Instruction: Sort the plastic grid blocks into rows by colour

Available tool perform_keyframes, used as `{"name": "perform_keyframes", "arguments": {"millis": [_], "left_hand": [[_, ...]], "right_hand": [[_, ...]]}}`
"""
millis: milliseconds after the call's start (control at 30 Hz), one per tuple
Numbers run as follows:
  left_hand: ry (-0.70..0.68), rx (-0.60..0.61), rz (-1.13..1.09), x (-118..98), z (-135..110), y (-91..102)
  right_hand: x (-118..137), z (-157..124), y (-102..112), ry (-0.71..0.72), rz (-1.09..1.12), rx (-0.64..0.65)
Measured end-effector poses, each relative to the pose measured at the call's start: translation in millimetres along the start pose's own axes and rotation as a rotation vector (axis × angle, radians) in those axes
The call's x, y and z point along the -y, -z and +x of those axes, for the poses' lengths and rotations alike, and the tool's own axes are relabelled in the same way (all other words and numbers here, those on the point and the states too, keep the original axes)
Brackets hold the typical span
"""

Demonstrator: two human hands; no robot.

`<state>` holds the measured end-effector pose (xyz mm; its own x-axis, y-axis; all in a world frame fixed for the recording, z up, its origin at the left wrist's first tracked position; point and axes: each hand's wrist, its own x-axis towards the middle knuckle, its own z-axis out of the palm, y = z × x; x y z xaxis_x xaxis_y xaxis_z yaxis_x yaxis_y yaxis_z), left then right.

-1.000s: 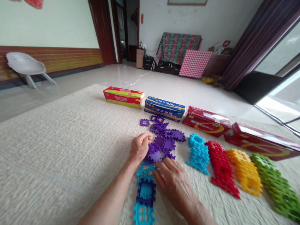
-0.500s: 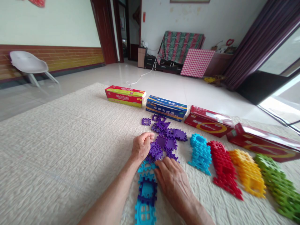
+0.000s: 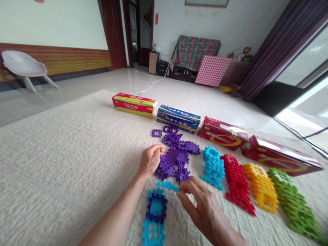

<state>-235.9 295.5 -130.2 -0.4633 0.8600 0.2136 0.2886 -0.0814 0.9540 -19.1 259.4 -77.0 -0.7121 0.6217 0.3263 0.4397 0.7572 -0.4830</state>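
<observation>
My left hand (image 3: pixel 150 160) is curled round a purple interlocking tile (image 3: pixel 166 164) at the near edge of a loose purple tile pile (image 3: pixel 179 150). Lower right, my right hand (image 3: pixel 202 205) pinches the edge of a light blue tile (image 3: pixel 167 186), lifted and tilted just above the mat. Below it lies a joined strip of tiles (image 3: pixel 155 215), purple-framed blue on top of light blue. Rows of stacked tiles lean to the right: light blue (image 3: pixel 214 167), red (image 3: pixel 237 182), yellow (image 3: pixel 261 186) and green (image 3: pixel 292 201).
Everything rests on a cream quilted mat (image 3: pixel 64 153). Along its far edge lie boxes: red-yellow (image 3: pixel 133 105), blue (image 3: pixel 178 118), and two red (image 3: pixel 222 133) (image 3: pixel 279 155). A white chair (image 3: pixel 22 66) stands far left; a covered cabinet (image 3: pixel 194 51) and a white cable (image 3: pixel 153 82) beyond.
My right hand has pulled back toward me and lifted the light blue tile off the top of the strip. My left hand stayed on the purple tile.
</observation>
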Motion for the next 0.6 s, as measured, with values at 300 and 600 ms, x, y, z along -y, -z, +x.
{"name": "perform_keyframes", "arguments": {"millis": [300, 600], "left_hand": [[0.01, 0.014, 0.008, 4, 0, -1.1], [0.009, 0.007, 0.011, 2, 0, -0.9]], "right_hand": [[-41, -35, 25, -0.117, 0.002, -0.164], [-45, -34, 12, -0.25, 0.051, -0.306]]}}
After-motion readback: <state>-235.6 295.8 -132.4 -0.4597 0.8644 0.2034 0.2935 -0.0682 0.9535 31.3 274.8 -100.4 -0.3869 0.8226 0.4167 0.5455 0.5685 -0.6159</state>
